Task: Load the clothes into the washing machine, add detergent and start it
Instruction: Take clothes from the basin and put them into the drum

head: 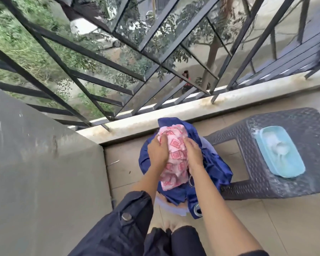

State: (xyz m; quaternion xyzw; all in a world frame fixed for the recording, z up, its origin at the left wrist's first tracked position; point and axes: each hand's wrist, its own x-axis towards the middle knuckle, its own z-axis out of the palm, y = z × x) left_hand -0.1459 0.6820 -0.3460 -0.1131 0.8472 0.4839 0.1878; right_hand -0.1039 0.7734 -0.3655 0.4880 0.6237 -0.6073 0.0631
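Both hands, left hand (157, 149) and right hand (192, 151), fingers curled, gripping pink towel (174, 157).

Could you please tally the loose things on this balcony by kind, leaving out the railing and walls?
cloths: 2 (pink patterned cloth, blue cloth)
pale basin: 1
dark woven stool: 1
light blue container: 1
Total: 5

Looking down, your left hand (157, 149) and right hand (192, 151) both grip a pink patterned cloth (174, 163) lying on blue fabric (217, 168) in a pale tub (167, 206). Beside it, a dark woven stool (294, 122) bears a light-blue container (292, 169).
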